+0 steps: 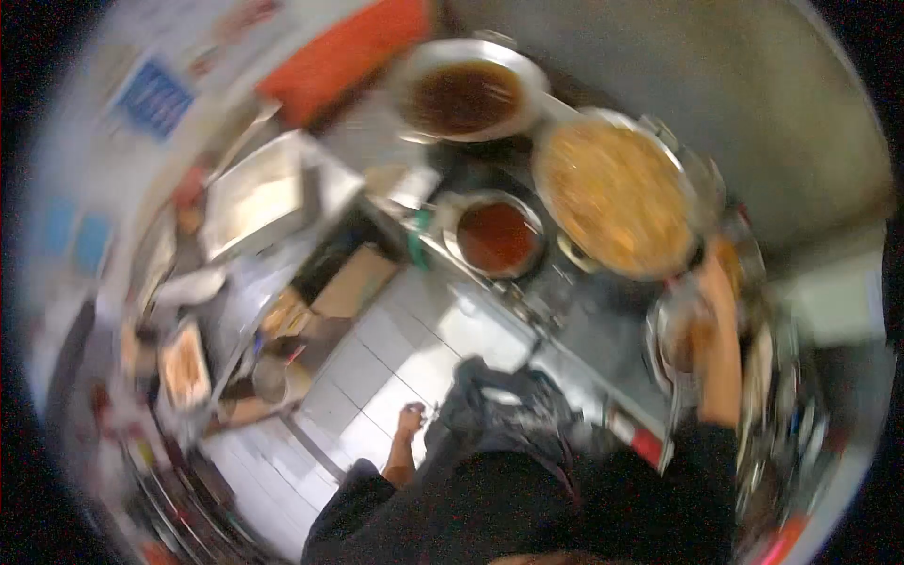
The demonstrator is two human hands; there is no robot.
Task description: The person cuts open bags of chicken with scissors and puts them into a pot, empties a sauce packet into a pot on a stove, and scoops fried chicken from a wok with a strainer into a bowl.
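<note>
My right hand (718, 268) reaches out at the right, next to the rim of a big pan of yellowish-brown food (617, 198). Motion blur hides its fingers, and I cannot make out whether it holds something. Below the forearm's left side sits a smaller metal bowl with brown contents (686, 339). My left hand (411, 419) hangs low over the tiled floor, away from the counter, its fingers curled and too small to read clearly. A pot of red sauce (494, 237) and a wide pot of dark brown liquid (468, 99) stand on the stove.
On the left counter are a white rectangular tray (259, 202) and a small container of reddish-brown food (185, 365). Cardboard (354, 282) lies on a shelf below. An orange-red panel (344, 56) is at the back. Stacked metal items crowd the right edge.
</note>
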